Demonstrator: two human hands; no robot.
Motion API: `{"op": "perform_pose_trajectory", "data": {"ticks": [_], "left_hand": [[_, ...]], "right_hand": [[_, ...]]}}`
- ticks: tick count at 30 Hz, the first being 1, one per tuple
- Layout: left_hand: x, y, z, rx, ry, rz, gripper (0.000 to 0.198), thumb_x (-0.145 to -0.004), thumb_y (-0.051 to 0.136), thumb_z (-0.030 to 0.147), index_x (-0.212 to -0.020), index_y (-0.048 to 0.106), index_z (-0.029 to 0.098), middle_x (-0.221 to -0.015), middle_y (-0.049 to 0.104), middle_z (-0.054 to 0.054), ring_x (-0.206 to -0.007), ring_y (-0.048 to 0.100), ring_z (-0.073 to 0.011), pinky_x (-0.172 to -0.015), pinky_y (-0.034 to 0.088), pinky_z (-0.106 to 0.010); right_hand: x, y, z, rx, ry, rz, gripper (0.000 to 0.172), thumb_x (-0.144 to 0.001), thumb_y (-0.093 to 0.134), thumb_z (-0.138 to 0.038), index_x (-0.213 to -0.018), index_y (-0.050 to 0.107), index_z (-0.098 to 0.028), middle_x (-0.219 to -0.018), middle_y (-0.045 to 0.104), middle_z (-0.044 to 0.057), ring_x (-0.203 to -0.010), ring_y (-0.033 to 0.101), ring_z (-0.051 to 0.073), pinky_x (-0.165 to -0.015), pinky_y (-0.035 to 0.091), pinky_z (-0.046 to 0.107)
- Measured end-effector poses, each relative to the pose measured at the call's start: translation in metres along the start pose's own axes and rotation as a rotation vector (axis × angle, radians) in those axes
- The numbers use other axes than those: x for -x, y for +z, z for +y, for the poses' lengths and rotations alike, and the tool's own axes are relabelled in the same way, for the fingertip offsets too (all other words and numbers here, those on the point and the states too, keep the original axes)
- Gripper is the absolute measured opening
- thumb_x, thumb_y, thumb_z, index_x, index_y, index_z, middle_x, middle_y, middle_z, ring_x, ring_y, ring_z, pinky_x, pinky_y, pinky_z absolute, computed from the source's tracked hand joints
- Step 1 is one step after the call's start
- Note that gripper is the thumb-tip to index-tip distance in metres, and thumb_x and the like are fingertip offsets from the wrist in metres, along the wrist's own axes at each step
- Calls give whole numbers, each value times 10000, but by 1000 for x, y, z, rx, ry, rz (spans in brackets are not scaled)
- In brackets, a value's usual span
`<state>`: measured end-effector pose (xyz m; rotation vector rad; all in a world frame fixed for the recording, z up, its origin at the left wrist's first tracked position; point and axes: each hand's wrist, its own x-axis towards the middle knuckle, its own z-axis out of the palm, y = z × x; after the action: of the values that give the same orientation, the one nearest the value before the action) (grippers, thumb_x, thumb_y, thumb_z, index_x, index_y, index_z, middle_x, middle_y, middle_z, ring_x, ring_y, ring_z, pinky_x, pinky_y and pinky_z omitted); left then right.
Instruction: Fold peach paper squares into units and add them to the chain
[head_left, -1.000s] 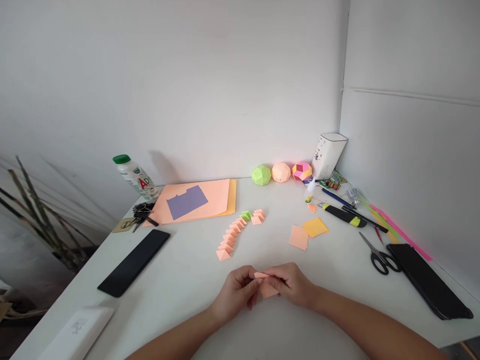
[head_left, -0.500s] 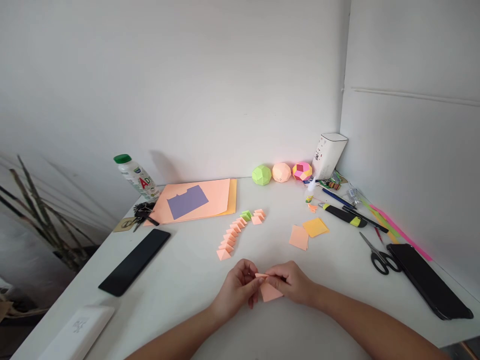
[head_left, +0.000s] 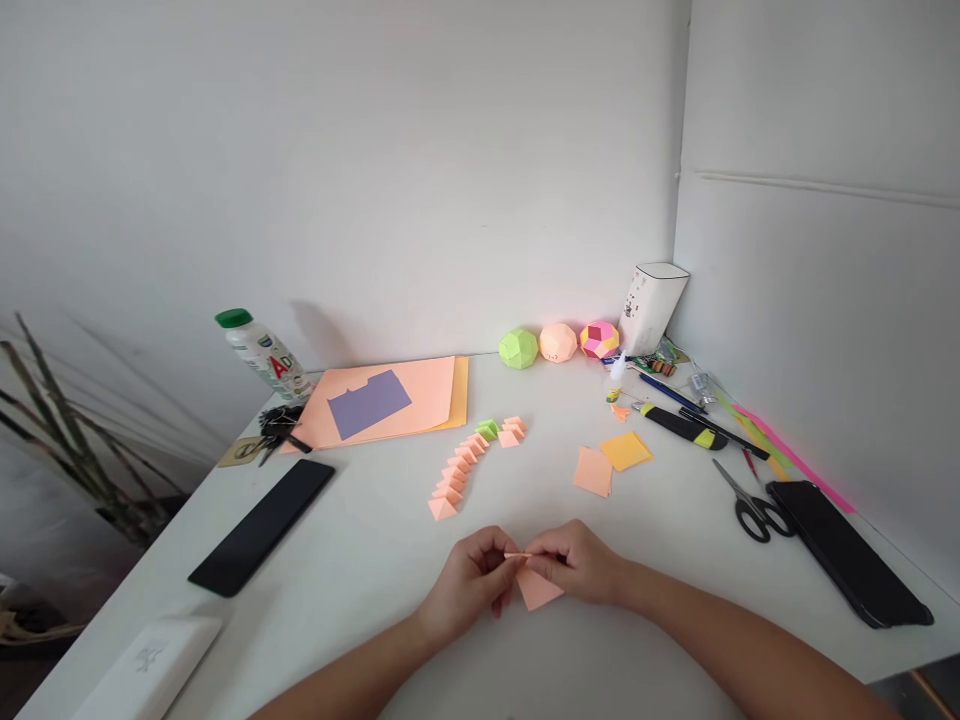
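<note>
A small peach paper square [head_left: 538, 590] is held between my two hands close to the table's front, its top edge folded over. My left hand [head_left: 466, 582] pinches the fold's left end with thumb and fingers. On the other end, my right hand [head_left: 581, 563] grips the same paper, thumb in front. Beyond my left hand runs a curved row of folded peach paper pieces [head_left: 454, 478], with green folded pieces [head_left: 487, 430] at its far end. A stack of peach paper squares [head_left: 593, 472] lies past my right hand, touching yellow paper squares [head_left: 627, 452].
Scissors [head_left: 752, 508], a utility knife [head_left: 682, 427] and a black case [head_left: 847, 555] lie at right. Three paper balls [head_left: 558, 343] and a glue bottle [head_left: 616, 382] stand behind. At left are a black phone [head_left: 261, 528], a bottle [head_left: 262, 352] and peach sheets [head_left: 435, 395].
The paper's top flap has been folded down further and now looks like a thin edge. Both hands keep their pinch. The whole view has shifted slightly.
</note>
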<state>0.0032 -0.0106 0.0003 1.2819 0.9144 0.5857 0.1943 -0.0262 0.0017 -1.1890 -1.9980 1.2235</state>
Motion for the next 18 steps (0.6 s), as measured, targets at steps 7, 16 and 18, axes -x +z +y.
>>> {"op": "perform_pose_trajectory", "data": {"ticks": [7, 16, 18], "left_hand": [[3, 2, 6, -11, -18, 26, 337, -768, 594, 478, -679, 505, 166, -422, 514, 52, -341, 425, -67, -365, 330, -172], [3, -1, 1, -65, 77, -45, 306, -818, 552, 443, -700, 504, 165, -469, 494, 52, -374, 437, -72, -378, 324, -179], [4, -1, 0, -73, 77, -44, 313, -818, 549, 447, -691, 491, 167, -457, 484, 57, -370, 428, -71, -375, 316, -177]], "right_hand": [[-1, -5, -2, -33, 49, -24, 366, -884, 451, -353, -576, 462, -156, -524, 308, -57, -491, 297, 78, -433, 230, 202], [0, -6, -3, -56, 77, -47, 363, -880, 468, -392, -602, 473, -158, -528, 331, -56, -492, 305, 81, -432, 238, 200], [0, -5, -2, -44, 62, -47, 368, -881, 467, -383, -588, 450, -161, -524, 320, -59, -489, 295, 79, -433, 235, 201]]}}
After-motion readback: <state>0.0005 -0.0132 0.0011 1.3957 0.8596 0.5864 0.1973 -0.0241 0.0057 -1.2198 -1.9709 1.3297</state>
